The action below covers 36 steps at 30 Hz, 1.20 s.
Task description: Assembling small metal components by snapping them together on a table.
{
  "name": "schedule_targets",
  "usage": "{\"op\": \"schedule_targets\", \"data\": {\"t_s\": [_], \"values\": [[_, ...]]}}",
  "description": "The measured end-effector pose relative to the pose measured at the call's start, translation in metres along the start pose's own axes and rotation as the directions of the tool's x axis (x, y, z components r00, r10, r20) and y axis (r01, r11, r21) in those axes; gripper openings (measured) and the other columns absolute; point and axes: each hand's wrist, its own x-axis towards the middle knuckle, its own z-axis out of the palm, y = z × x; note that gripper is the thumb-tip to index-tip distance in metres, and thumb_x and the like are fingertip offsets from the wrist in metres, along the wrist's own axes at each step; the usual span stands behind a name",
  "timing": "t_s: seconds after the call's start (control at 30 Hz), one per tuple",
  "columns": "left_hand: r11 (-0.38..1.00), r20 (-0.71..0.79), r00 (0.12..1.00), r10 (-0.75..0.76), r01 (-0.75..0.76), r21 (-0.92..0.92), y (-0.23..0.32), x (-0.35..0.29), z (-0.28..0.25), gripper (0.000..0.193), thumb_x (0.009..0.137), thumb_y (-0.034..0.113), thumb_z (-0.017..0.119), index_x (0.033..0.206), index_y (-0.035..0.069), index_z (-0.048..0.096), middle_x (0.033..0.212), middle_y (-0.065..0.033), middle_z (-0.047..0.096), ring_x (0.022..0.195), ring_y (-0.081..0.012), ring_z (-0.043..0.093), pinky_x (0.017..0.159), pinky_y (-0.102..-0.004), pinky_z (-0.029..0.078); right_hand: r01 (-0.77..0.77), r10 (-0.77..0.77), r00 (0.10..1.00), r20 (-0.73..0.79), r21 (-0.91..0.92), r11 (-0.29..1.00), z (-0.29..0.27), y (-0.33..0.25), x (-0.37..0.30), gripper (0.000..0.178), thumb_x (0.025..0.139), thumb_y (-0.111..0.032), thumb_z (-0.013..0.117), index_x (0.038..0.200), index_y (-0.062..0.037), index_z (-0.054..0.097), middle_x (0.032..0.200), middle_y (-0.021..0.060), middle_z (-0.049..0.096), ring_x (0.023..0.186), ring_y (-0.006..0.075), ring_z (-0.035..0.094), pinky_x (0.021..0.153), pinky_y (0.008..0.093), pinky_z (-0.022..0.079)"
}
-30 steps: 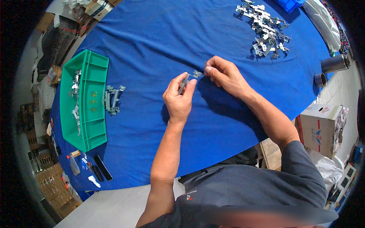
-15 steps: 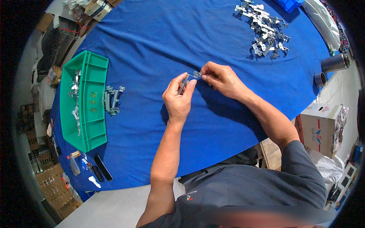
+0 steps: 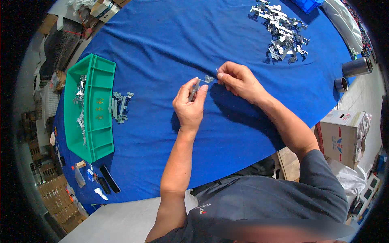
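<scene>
Over the middle of the blue cloth, my left hand (image 3: 189,103) pinches a metal bracket (image 3: 208,79) between thumb and fingers. The bracket's bent end with holes sticks out past my fingertips, toward the right. Just beyond that end is my right hand (image 3: 237,81), apart from the bracket, with thumb and index finger pressed together. A tiny thin bit shows at the right fingertips, too small to name. Left of my hands, several similar brackets (image 3: 120,107) lie side by side against a green divided tray (image 3: 92,148). Small brass-coloured pieces (image 3: 99,108) and more metal parts (image 3: 80,93) are in the tray.
A heap of metal brackets (image 3: 281,34) lies at the far right, near a blue bin (image 3: 308,5). A dark cylinder (image 3: 357,67) and a small cup (image 3: 340,84) stand at the right edge. A phone (image 3: 110,178) lies front left. A carton (image 3: 339,135) stands beside the table.
My right hand has moved slightly right, away from the bracket's end, and no longer touches it. My left hand keeps hold of the bracket in nearly the same place.
</scene>
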Motion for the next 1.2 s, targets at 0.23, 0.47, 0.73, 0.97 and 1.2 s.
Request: {"op": "schedule_targets", "data": {"t_s": [0.23,0.47,0.73,0.97,1.2], "values": [[0.984,-0.052,0.994,-0.099,0.09,-0.155,-0.011,0.0,0.0,0.027,0.084,0.013,0.078,0.105,-0.002,0.068,0.074,0.0011,0.059,0.062,-0.0047,0.048,0.055,-0.0222,0.042,-0.093,0.091,0.982,0.165,0.003,0.996,0.006,0.0,-0.002,0.016,0.095,-0.013,0.058,0.099,0.0013,0.063,0.079,0.002,0.064,0.065,0.0076,0.055,0.058,0.027,0.047],[0.998,-0.003,0.998,-0.065,0.064,-0.014,-0.006,0.002,0.002,0.028,0.082,0.011,0.078,0.104,-0.002,0.069,0.083,-0.0059,0.067,0.066,-0.009,0.056,0.06,-0.0252,0.047,0.004,0.01,0.996,0.093,-0.148,0.989,0.004,0.005,-0.003,0.017,0.094,-0.013,0.061,0.103,0.0012,0.06,0.078,0.007,0.064,0.068,0.0108,0.059,0.06,0.0287,0.048],[1.0,0.062,0.998,-0.002,0.001,0.007,0.007,0.0,0.0,0.027,0.08,0.006,0.078,0.104,-0.002,0.069,0.083,-0.0061,0.066,0.065,-0.0078,0.055,0.058,-0.0236,0.046,0.309,-0.318,0.948,0.031,-0.334,0.89,0.008,0.009,-0.001,0.016,0.091,-0.016,0.064,0.095,-0.0007,0.061,0.082,0.0137,0.062,0.076,0.0239,0.061,0.068,0.0365,0.048],[0.976,-0.006,0.995,-0.095,0.092,-0.196,0.0,0.0,0.002,0.025,0.088,0.003,0.072,0.112,-0.003,0.066,0.081,0.0051,0.055,0.07,-0.0025,0.047,0.061,-0.0173,0.039,0.042,-0.047,0.997,-0.062,-0.087,0.995,0.002,-0.002,-0.003,0.018,0.095,-0.018,0.06,0.095,0.0003,0.061,0.076,0.008,0.064,0.066,0.0165,0.06,0.06,0.0336,0.048],[0.969,0.014,0.987,-0.159,0.159,-0.188,-0.006,-0.001,0.0,0.026,0.09,0.002,0.069,0.114,-0.004,0.064,0.078,0.0069,0.05,0.068,-0.001,0.043,0.059,-0.0168,0.036,-0.006,0.031,0.987,0.16,-0.155,0.988,0.005,0.001,-0.003,0.019,0.098,-0.018,0.057,0.101,-0.0001,0.063,0.079,0.003,0.065,0.065,0.0081,0.056,0.058,0.0265,0.047]]}}
